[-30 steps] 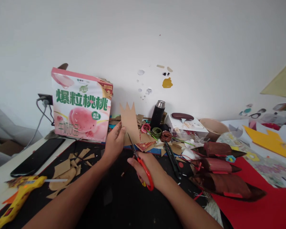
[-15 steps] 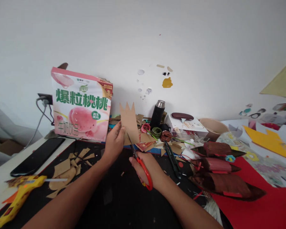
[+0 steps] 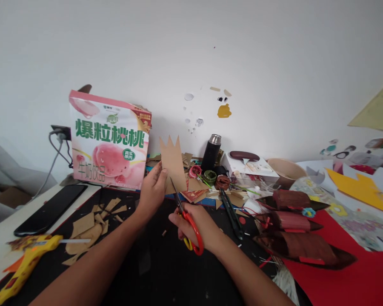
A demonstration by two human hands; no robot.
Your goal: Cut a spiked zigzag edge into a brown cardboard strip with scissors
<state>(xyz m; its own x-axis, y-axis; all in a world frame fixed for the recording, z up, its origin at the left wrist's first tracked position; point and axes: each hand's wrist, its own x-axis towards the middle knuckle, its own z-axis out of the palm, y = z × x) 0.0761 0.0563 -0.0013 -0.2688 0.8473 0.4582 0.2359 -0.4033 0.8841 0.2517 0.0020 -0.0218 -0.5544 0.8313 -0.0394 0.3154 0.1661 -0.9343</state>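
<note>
A piece of brown cardboard (image 3: pixel 173 163) with a zigzag top edge stands upright, pinched at its left side between the thumb and fingers of my left hand (image 3: pixel 154 185). My right hand (image 3: pixel 199 227) is closed around scissors (image 3: pixel 196 238) with red and yellow handles. Their dark blades point up and left, with the tips over the lower part of the cardboard. Whether the blades touch it, I cannot tell. Cardboard scraps (image 3: pixel 89 225) lie on the black mat to the left of my forearm.
At left are a yellow glue gun (image 3: pixel 28 259), a black phone (image 3: pixel 51 210) and a pink drink box (image 3: pixel 110 144). Behind are a black flask (image 3: pixel 210 153) and small paint jars (image 3: pixel 210 176). A dark green utility knife (image 3: pixel 231 214) and brown boat models (image 3: pixel 303 248) lie at right.
The thumb of my right hand has shifted left, and more of the yellow handle shows below it. The cardboard and my left hand have barely moved.
</note>
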